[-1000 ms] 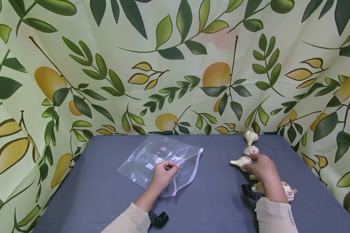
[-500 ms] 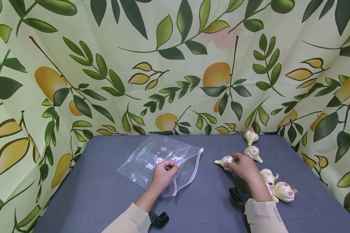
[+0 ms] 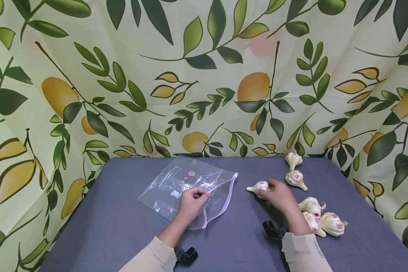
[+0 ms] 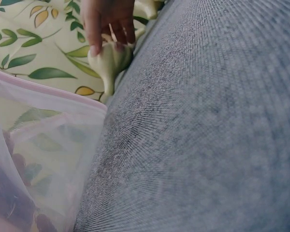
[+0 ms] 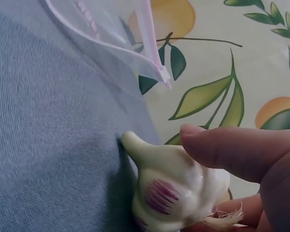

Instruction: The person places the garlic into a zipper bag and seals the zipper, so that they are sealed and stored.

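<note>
My right hand [image 3: 279, 195] grips a garlic bulb [image 3: 260, 187] by its root end, low over the table, the stem pointing left toward the bag. In the right wrist view the thumb [image 5: 222, 145] lies along the top of the purple-marked bulb [image 5: 179, 188], with fingers partly hidden behind it. My left hand [image 3: 191, 204] pinches the upper layer of a clear zip bag [image 3: 163, 185] near its mouth. The bag's pink zip edge [image 3: 227, 200] bows apart and faces right. In the left wrist view, the bag's film [image 4: 48, 130] fills the lower left.
At the back right are two garlic bulbs [image 3: 295, 177], one behind the other. Three more bulbs [image 3: 332, 223] lie clustered beside my right forearm. A leaf-and-fruit patterned cloth [image 3: 204, 94] rises behind and around the grey table [image 3: 115, 211].
My right hand has moved left with the garlic bulb, away from the other bulbs and closer to the bag. My left hand and the bag have stayed in place.
</note>
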`<state>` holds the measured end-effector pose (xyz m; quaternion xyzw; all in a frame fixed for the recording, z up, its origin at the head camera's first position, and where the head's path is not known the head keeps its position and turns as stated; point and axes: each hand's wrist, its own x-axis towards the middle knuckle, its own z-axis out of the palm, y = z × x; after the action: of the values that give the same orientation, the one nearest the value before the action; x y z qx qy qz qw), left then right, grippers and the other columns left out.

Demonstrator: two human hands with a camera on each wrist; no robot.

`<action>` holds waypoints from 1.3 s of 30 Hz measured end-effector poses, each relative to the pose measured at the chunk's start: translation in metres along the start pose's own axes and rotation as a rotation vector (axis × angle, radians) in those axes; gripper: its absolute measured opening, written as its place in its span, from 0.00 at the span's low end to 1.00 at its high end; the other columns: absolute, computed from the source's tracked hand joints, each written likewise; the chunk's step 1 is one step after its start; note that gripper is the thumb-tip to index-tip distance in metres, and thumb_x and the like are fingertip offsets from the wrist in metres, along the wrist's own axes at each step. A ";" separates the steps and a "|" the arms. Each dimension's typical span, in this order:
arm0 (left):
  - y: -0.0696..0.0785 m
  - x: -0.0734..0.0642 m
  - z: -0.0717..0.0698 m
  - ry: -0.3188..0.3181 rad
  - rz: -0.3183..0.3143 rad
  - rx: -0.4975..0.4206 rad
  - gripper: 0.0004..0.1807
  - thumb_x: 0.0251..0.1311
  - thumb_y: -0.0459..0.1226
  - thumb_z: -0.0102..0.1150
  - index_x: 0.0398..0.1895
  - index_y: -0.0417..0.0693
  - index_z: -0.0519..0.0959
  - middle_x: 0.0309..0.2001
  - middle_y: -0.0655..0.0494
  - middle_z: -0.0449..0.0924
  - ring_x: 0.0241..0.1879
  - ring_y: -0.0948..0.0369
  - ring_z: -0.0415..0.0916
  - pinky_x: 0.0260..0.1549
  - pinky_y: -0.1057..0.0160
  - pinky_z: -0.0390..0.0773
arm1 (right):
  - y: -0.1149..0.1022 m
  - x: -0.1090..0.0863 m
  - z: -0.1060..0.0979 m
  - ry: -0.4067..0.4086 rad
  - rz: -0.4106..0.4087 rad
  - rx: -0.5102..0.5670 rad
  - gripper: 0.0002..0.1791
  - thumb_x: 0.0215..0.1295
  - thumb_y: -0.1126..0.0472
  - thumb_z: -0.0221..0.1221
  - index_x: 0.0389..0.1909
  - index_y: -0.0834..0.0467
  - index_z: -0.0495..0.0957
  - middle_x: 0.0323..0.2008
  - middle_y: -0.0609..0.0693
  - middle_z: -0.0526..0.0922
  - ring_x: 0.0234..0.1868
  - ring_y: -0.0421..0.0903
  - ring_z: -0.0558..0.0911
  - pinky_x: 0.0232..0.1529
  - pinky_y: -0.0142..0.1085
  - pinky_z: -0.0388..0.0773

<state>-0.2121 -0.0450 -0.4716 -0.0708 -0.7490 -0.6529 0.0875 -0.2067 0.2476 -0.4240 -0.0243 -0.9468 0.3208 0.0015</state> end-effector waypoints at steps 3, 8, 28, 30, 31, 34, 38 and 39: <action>0.001 0.001 0.001 0.000 -0.017 0.008 0.03 0.48 0.31 0.66 0.21 0.42 0.82 0.20 0.58 0.76 0.21 0.66 0.68 0.19 0.73 0.68 | 0.001 0.001 0.000 -0.024 0.032 0.041 0.44 0.57 0.45 0.61 0.61 0.75 0.61 0.55 0.73 0.71 0.52 0.63 0.73 0.52 0.54 0.70; 0.014 -0.003 0.000 -0.003 -0.036 0.008 0.02 0.48 0.29 0.65 0.21 0.39 0.82 0.20 0.57 0.76 0.21 0.65 0.67 0.19 0.73 0.67 | 0.005 0.003 0.004 -0.028 0.062 0.110 0.41 0.56 0.46 0.63 0.61 0.71 0.65 0.52 0.68 0.76 0.46 0.56 0.76 0.44 0.44 0.73; 0.040 -0.011 -0.005 -0.023 -0.027 0.024 0.02 0.49 0.28 0.64 0.23 0.37 0.82 0.22 0.53 0.77 0.24 0.60 0.69 0.21 0.73 0.68 | 0.010 0.006 0.006 0.116 -0.104 0.111 0.39 0.48 0.45 0.69 0.60 0.58 0.70 0.48 0.56 0.79 0.46 0.51 0.75 0.42 0.41 0.71; 0.040 -0.011 -0.005 -0.021 -0.029 0.022 0.02 0.49 0.28 0.64 0.23 0.37 0.82 0.22 0.53 0.77 0.23 0.61 0.69 0.21 0.73 0.68 | 0.008 0.006 0.006 0.150 -0.150 0.110 0.40 0.47 0.45 0.70 0.60 0.57 0.70 0.51 0.56 0.79 0.49 0.53 0.75 0.45 0.45 0.71; 0.040 -0.011 -0.005 -0.020 -0.031 0.022 0.02 0.49 0.28 0.64 0.23 0.37 0.82 0.22 0.54 0.77 0.23 0.61 0.69 0.21 0.73 0.68 | 0.007 0.005 0.006 0.163 -0.175 0.112 0.40 0.46 0.45 0.70 0.60 0.57 0.70 0.52 0.57 0.78 0.50 0.54 0.75 0.47 0.46 0.71; 0.039 -0.011 -0.005 -0.019 -0.035 0.022 0.02 0.49 0.28 0.64 0.23 0.37 0.82 0.21 0.55 0.76 0.23 0.63 0.69 0.21 0.73 0.68 | 0.002 0.004 0.007 0.195 -0.249 0.114 0.41 0.45 0.45 0.71 0.60 0.56 0.71 0.55 0.56 0.77 0.53 0.55 0.76 0.50 0.49 0.72; 0.039 -0.011 -0.005 -0.022 -0.030 0.021 0.02 0.49 0.28 0.64 0.23 0.37 0.82 0.21 0.56 0.75 0.23 0.65 0.68 0.21 0.73 0.68 | -0.005 0.001 0.007 0.218 -0.314 0.111 0.40 0.42 0.45 0.73 0.58 0.54 0.73 0.55 0.54 0.77 0.53 0.53 0.77 0.51 0.49 0.73; 0.039 -0.011 -0.005 -0.023 -0.028 0.020 0.02 0.49 0.28 0.64 0.23 0.36 0.82 0.21 0.56 0.75 0.23 0.65 0.68 0.21 0.74 0.68 | -0.007 0.000 0.007 0.216 -0.323 0.109 0.40 0.42 0.45 0.73 0.58 0.54 0.73 0.54 0.53 0.77 0.53 0.53 0.77 0.51 0.49 0.73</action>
<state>-0.1921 -0.0444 -0.4356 -0.0668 -0.7575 -0.6456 0.0706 -0.2076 0.2376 -0.4255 0.0938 -0.9139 0.3629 0.1556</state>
